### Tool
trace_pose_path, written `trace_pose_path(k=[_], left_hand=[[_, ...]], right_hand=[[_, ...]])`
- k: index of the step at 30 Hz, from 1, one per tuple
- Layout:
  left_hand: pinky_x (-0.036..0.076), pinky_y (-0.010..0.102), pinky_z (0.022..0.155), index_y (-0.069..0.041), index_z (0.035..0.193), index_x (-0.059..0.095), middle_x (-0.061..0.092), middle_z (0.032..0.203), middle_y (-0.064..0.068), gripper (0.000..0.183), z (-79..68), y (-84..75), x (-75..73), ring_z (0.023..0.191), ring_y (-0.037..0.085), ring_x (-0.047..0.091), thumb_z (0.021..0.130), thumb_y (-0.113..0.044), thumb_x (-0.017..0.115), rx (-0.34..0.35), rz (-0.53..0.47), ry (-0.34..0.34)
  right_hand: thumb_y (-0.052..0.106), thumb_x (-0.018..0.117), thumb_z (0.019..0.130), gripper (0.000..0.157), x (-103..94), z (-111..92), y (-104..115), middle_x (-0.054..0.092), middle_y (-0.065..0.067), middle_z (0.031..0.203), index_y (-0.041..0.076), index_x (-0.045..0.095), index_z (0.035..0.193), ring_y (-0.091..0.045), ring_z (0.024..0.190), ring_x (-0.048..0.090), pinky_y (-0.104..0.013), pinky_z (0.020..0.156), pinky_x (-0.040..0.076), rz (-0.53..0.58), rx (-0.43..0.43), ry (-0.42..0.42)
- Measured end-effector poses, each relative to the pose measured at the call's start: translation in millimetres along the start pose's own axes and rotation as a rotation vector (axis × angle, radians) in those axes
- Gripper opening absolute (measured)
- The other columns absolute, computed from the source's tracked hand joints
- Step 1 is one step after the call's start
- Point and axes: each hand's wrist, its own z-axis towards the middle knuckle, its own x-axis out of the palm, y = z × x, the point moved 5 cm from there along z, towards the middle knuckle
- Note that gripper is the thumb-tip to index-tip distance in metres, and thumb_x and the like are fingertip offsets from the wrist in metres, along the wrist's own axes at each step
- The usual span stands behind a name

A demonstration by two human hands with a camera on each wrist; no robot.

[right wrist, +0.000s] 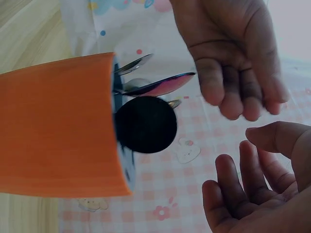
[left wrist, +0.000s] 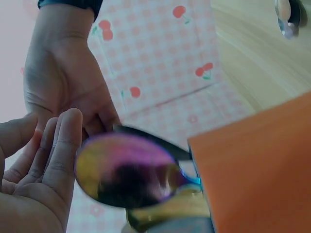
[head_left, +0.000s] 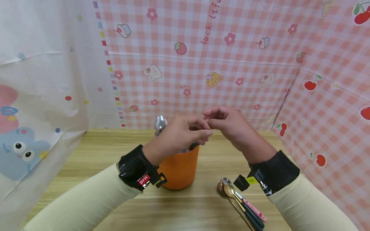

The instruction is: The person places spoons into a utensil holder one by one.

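Above an orange utensil holder [head_left: 178, 170], my left hand [head_left: 179, 133] and right hand [head_left: 234, 128] are raised with fingertips close together, overlapping in the head view. Both wrist views show loosely bent fingers and nothing held in either palm. Spoons stand in the holder with bowls up: a silver spoon [head_left: 160, 123] beside my left hand, an iridescent purple spoon [left wrist: 129, 170], a gold one [left wrist: 167, 211] below it and a round black spoon [right wrist: 147, 124]. The left hand hides part of the holder's mouth in the head view.
On the wooden table [head_left: 138, 211], to the right of the holder, several spoons lie in a bunch, among them a copper spoon [head_left: 222, 189], a gold spoon [head_left: 230, 191] and one with a pink handle [head_left: 255, 210]. A pink checked cloth [head_left: 196, 64] hangs behind.
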Motion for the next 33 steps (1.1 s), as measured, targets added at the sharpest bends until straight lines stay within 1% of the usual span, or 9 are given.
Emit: trace_pose_path(k=[3, 5, 7, 12, 15, 18, 22, 30, 33], left_hand=[[0.059, 0.034, 0.071, -0.006, 0.094, 0.068, 0.070, 0.089, 0.010, 0.005, -1.4, -3.3, 9.2, 0.076, 0.023, 0.069, 0.093, -0.011, 0.068, 0.030, -0.016, 0.025], [0.059, 0.032, 0.071, -0.006, 0.097, 0.068, 0.070, 0.091, 0.010, 0.006, -2.5, -3.8, 14.9, 0.078, 0.023, 0.069, 0.093, -0.011, 0.068, 0.037, -0.003, 0.050], [0.059, 0.031, 0.072, -0.007, 0.100, 0.068, 0.070, 0.092, 0.009, 0.008, -3.6, -3.2, 21.2, 0.079, 0.022, 0.069, 0.093, -0.012, 0.068, 0.027, 0.022, 0.078], [0.057, 0.027, 0.068, -0.013, 0.101, 0.069, 0.071, 0.092, 0.000, 0.010, -7.4, 1.3, 36.9, 0.075, 0.016, 0.069, 0.093, -0.019, 0.069, -0.027, 0.119, 0.135], [0.056, 0.027, 0.066, -0.015, 0.100, 0.069, 0.072, 0.092, 0.001, 0.009, -9.0, 5.5, 46.4, 0.072, 0.014, 0.068, 0.093, -0.020, 0.070, -0.047, 0.130, 0.157], [0.057, 0.027, 0.065, -0.015, 0.100, 0.068, 0.073, 0.092, 0.003, 0.008, -9.8, 10.7, 55.2, 0.071, 0.013, 0.068, 0.093, -0.019, 0.069, -0.055, 0.119, 0.180], [0.056, 0.026, 0.064, -0.015, 0.099, 0.069, 0.072, 0.088, 0.001, 0.008, -10.4, 18.9, 65.3, 0.071, 0.014, 0.068, 0.094, -0.020, 0.069, -0.051, 0.122, 0.204], [0.054, 0.025, 0.062, -0.018, 0.096, 0.070, 0.069, 0.085, -0.005, 0.008, -13.0, 38.1, 81.2, 0.070, 0.012, 0.066, 0.092, -0.025, 0.070, -0.100, 0.124, 0.216], [0.053, 0.025, 0.062, -0.018, 0.094, 0.069, 0.070, 0.084, -0.005, 0.006, -12.1, 44.0, 86.1, 0.070, 0.013, 0.066, 0.093, -0.024, 0.070, -0.103, 0.132, 0.220]], right_hand=[[0.005, 0.059, 0.095, 0.024, -1.4, -4.5, -8.5, 0.065, -0.007, 0.104, -0.004, 0.058, 0.118, -0.028, 0.100, 0.059, -0.042, 0.094, 0.045, 0.021, -0.002, 0.017], [0.005, 0.059, 0.096, 0.023, -1.7, -8.3, -13.5, 0.064, -0.006, 0.104, -0.003, 0.057, 0.117, -0.027, 0.101, 0.059, -0.038, 0.090, 0.046, 0.030, 0.006, 0.032], [0.006, 0.059, 0.096, 0.023, -2.0, -12.4, -18.6, 0.064, -0.006, 0.104, -0.002, 0.057, 0.117, -0.027, 0.102, 0.058, -0.036, 0.087, 0.047, 0.037, 0.023, 0.038], [0.007, 0.059, 0.096, 0.025, -3.9, -21.7, -32.5, 0.064, -0.007, 0.105, -0.003, 0.057, 0.118, -0.028, 0.100, 0.059, -0.033, 0.080, 0.050, 0.028, 0.054, 0.035], [0.008, 0.059, 0.096, 0.026, -5.5, -26.2, -40.9, 0.066, -0.008, 0.104, -0.003, 0.057, 0.119, -0.028, 0.097, 0.061, -0.032, 0.078, 0.052, 0.007, 0.068, 0.030], [0.008, 0.060, 0.095, 0.025, -6.9, -30.4, -49.1, 0.066, -0.009, 0.104, -0.003, 0.057, 0.118, -0.027, 0.096, 0.062, -0.033, 0.079, 0.052, 0.003, 0.085, 0.030], [0.010, 0.060, 0.096, 0.026, -7.8, -37.3, -59.7, 0.066, -0.009, 0.103, -0.003, 0.057, 0.118, -0.027, 0.095, 0.063, -0.035, 0.080, 0.052, 0.012, 0.096, 0.045], [0.008, 0.062, 0.093, 0.025, -9.6, -49.7, -80.1, 0.065, -0.010, 0.103, -0.001, 0.058, 0.116, -0.028, 0.097, 0.061, -0.038, 0.083, 0.051, 0.032, 0.119, 0.059], [0.008, 0.062, 0.093, 0.025, -11.9, -54.6, -86.8, 0.065, -0.009, 0.102, -0.001, 0.057, 0.116, -0.028, 0.098, 0.060, -0.039, 0.085, 0.050, 0.039, 0.129, 0.058]])
